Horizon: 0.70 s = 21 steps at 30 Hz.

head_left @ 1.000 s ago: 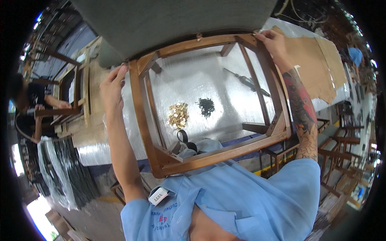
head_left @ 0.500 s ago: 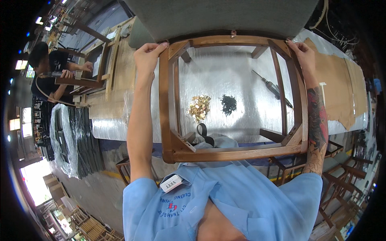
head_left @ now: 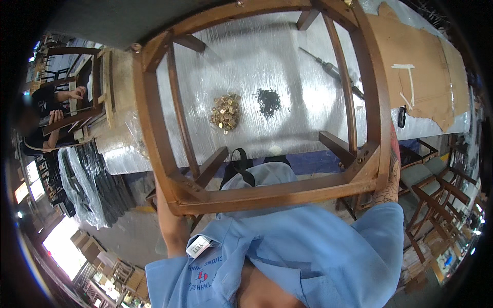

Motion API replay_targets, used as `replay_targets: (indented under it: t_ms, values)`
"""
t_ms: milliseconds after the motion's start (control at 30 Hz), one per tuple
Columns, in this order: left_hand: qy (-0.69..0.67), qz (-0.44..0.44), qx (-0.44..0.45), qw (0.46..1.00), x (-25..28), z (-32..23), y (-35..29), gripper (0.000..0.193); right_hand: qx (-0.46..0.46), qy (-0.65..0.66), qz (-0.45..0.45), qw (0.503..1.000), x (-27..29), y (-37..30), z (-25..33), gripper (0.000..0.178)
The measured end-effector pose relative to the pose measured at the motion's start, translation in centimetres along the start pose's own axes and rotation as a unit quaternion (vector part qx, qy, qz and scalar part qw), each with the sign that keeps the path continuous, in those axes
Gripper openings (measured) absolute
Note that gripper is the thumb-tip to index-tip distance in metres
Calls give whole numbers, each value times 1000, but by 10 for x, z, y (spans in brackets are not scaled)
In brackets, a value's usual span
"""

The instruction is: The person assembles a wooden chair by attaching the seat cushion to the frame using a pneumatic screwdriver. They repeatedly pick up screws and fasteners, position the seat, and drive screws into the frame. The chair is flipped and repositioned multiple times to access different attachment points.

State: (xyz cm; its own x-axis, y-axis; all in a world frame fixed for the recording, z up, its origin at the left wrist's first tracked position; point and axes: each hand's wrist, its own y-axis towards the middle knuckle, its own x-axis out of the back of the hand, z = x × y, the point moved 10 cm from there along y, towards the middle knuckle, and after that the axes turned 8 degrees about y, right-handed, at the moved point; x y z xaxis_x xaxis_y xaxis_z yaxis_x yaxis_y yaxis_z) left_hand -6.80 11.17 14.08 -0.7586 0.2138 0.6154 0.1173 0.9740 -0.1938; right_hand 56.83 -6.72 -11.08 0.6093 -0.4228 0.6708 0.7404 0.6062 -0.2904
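Holding the wooden chair frame raised close above the desk, we see only 2 forearms beneath its near rail; both hands are hidden behind the frame's sides, so each grip's state we cannot tell.

A long table wrapped in shiny plastic fills the middle. Brown cardboard covers it toward two o'clock. Green chairs stand at four o'clock. Black bags lean at eight o'clock. The floor is grey, and bright light comes in at seven o'clock.
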Motion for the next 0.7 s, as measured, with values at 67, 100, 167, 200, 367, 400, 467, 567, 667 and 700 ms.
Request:
replay_targets:
  t_ms: [67, 100, 167, 200, 367, 400, 467, 567, 667, 700]
  values:
    - [-116, 166, 132, 970, -54, 160, -44, 46, -54, -14, 27, 998, -17, -26, -43, 47]
    - [-253, 233, 269, 900, -79, 325, -59, 40, -66, -22, 45, 997, -26, -32, -52, 47]
    - [-240, 260, 410, 840, -147, 426, -109, 34, -66, -49, 85, 993, -53, -29, -59, 46]
    - [-169, 282, 406, 853, -189, 369, -115, 30, -72, -56, 89, 992, -56, -32, -71, 46]
    - [24, 276, -4, 961, -318, 187, -14, 20, -74, -73, 121, 987, -79, -38, -77, 46]
    - [56, 187, -61, 979, -327, 158, 12, 24, -72, -77, 122, 987, -83, -43, -74, 46]
    - [139, 67, -99, 983, -334, 130, 32, 33, -50, -95, 159, 981, -107, -39, -48, 46]
    - [246, 88, -129, 957, -358, 105, 54, 42, -89, -93, 169, 977, -117, -75, -48, 47]
    - [194, 163, -113, 961, -373, 121, 51, 40, -63, 37, 107, 992, -127, -96, -48, 47]
    - [170, 165, -114, 965, -372, 118, 51, 37, 10, -12, 62, 998, -128, -94, -66, 43]
